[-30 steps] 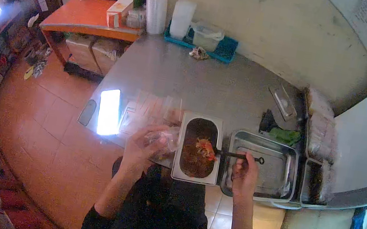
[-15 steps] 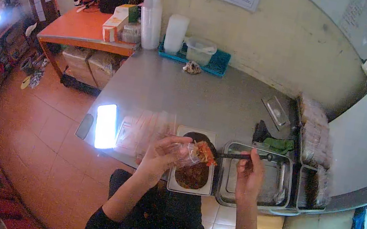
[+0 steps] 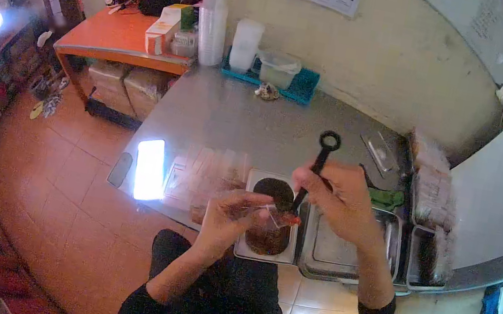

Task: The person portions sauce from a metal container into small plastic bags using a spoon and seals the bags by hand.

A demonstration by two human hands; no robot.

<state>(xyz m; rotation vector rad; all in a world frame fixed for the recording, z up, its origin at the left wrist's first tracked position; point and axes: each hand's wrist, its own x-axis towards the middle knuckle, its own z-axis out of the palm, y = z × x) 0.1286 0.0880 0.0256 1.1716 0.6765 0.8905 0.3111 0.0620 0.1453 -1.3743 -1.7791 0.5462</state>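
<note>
My left hand (image 3: 223, 223) pinches a small clear plastic bag (image 3: 276, 216) above a white-rimmed container (image 3: 241, 247) of dark brown food (image 3: 274, 191). My right hand (image 3: 351, 205) grips a black spoon (image 3: 319, 161) with a ring at the end of its handle. The spoon is held steeply, ring up, its lower end at the bag's mouth. A bit of red-orange food shows there; the spoon's bowl is hidden. Just right of the container lies a rectangular metal tray (image 3: 313, 252), partly covered by my right forearm.
Clear plastic packaging (image 3: 216, 167) and a lit phone (image 3: 149, 169) lie to the left. A green cloth (image 3: 385, 199) and wrapped packs (image 3: 431, 189) are at the right. Plastic tubs (image 3: 277, 71) stand in a teal tray (image 3: 306, 89) against the wall.
My right hand has turned over and moved up and forward, swinging the spoon from level to upright. The red-orange food, plainly visible before, now mostly sits out of sight at the bag.
</note>
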